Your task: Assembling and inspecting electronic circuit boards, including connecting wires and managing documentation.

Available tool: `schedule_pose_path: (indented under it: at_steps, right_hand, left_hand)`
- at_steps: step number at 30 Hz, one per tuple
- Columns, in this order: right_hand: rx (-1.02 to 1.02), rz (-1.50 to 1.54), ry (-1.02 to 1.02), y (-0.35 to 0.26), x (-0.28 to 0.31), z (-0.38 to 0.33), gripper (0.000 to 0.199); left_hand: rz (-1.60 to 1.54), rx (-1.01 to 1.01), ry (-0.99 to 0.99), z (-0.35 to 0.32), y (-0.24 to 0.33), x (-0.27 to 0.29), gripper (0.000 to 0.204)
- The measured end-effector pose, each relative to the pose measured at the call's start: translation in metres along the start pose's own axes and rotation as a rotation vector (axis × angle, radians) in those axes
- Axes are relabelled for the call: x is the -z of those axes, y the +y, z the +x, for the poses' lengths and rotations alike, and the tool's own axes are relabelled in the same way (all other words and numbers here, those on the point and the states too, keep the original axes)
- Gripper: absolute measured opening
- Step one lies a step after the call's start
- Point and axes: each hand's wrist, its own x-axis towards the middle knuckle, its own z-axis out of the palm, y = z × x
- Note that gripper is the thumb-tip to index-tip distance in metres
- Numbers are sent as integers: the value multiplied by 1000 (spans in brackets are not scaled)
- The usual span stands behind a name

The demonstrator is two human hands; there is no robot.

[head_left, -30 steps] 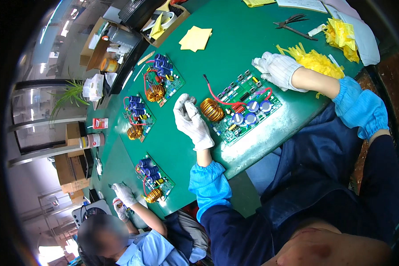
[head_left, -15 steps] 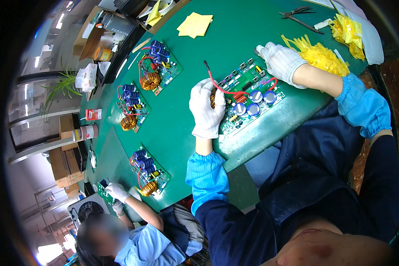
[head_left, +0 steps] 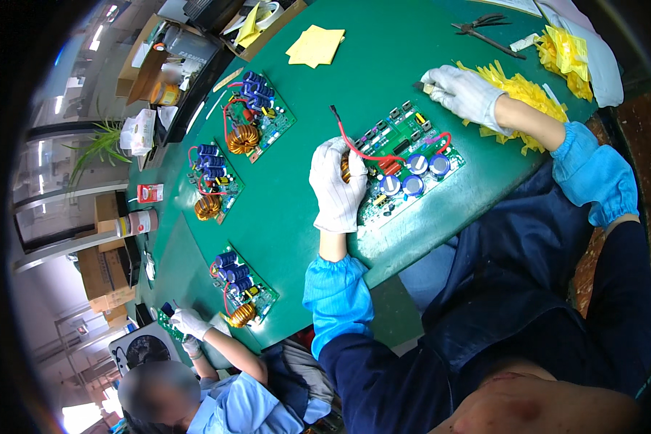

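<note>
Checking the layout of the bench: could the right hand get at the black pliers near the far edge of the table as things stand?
Probably yes: the right hand rests by the yellow strips, and bare green table lies between it and the pliers.

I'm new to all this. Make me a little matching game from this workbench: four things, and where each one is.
Things:
1. left hand
2. right hand
3. pliers
4. yellow sheets

Places:
A. far edge of the green table, beside the yellow strips
B. on the copper coil of the near circuit board
C. at the yellow strips
D. mid-table, far side

Pairs: 1-B, 2-C, 3-A, 4-D
</note>
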Motion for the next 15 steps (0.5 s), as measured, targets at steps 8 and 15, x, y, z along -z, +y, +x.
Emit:
schedule_pose_path:
  at_steps: [8, 15]
  right_hand:
    - [-293, 672, -147, -11, -1, 8, 33]
    - [-386, 964, -125, 13, -4, 5, 33]
  left_hand:
    - [-15, 55, 24, -5, -4, 0, 15]
    - [8, 20, 2, 4, 0, -2, 15]
